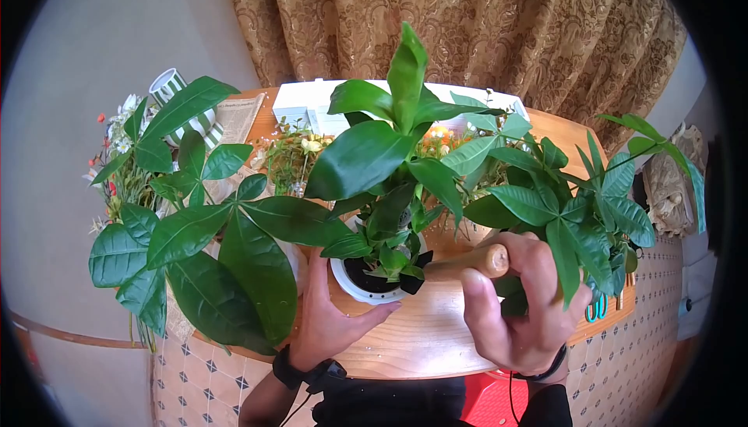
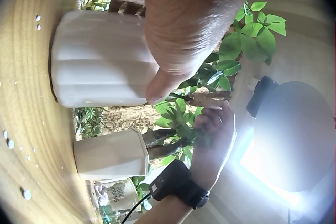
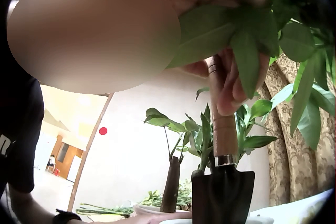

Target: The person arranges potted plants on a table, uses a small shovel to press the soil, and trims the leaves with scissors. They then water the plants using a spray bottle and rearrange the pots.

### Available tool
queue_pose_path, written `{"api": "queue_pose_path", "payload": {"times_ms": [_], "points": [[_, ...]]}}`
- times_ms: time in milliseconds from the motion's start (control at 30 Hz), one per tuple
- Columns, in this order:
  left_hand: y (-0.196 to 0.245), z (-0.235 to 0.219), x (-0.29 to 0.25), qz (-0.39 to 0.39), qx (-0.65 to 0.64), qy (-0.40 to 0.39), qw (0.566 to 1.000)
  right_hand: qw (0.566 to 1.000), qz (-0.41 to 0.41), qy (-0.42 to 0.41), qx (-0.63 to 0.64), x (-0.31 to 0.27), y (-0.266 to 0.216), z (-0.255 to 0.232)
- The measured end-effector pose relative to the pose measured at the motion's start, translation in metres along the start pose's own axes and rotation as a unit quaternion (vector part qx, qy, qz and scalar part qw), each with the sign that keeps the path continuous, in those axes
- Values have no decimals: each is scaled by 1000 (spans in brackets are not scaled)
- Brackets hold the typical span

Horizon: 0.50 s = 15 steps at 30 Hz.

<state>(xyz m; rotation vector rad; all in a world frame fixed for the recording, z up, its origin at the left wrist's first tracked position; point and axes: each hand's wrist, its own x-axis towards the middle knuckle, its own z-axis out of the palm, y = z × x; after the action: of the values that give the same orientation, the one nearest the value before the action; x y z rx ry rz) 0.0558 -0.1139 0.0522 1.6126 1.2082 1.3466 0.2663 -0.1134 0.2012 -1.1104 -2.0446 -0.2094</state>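
Note:
A white ribbed flowerpot stands on the wooden table in front of the person. Dark soil shows inside it, along with a leafy green plant growing upright. My left hand holds this pot from the left, its thumb along the near rim and its other fingers partly hidden. In my right hand is a small trowel, gripped by its wooden handle. Its black blade points down at the right side of the pot, close to the rim and leaves.
Broad-leaved plants spread at the left and right, partly covering the table. A second white pot stands nearby. Behind are a white box and a striped vase. Teal-handled scissors lie at right; small white pellets dot the tabletop.

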Motion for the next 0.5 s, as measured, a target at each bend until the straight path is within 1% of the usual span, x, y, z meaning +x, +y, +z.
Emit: {"api": "queue_pose_path", "payload": {"times_ms": [133, 233, 300, 333, 400, 433, 500], "points": [[0, 0, 0, 1, -1, -1, 1000, 1000, -20, 14, -6, 0, 1, 1], [-1, -1, -1, 2, 16, -3, 1000, 999, 0, 32, 10, -3, -2, 2], [-3, 0, -1, -3, 3, -4, 1000, 1000, 15, 4, 21, -5, -2, 3], [-2, 0, 0, -3, 3, -4, 1000, 1000, 15, 4, 21, -4, -1, 4], [0, -1, 0, 3, 12, -1, 1000, 1000, -21, -1, -1, -2, 1, 4], [0, -1, 0, 3, 12, -1, 1000, 1000, -21, -2, -1, -2, 2, 5], [-1, -1, 0, -1, 1, -3, 1000, 999, -25, 38, -7, -3, 3, 6]]}}
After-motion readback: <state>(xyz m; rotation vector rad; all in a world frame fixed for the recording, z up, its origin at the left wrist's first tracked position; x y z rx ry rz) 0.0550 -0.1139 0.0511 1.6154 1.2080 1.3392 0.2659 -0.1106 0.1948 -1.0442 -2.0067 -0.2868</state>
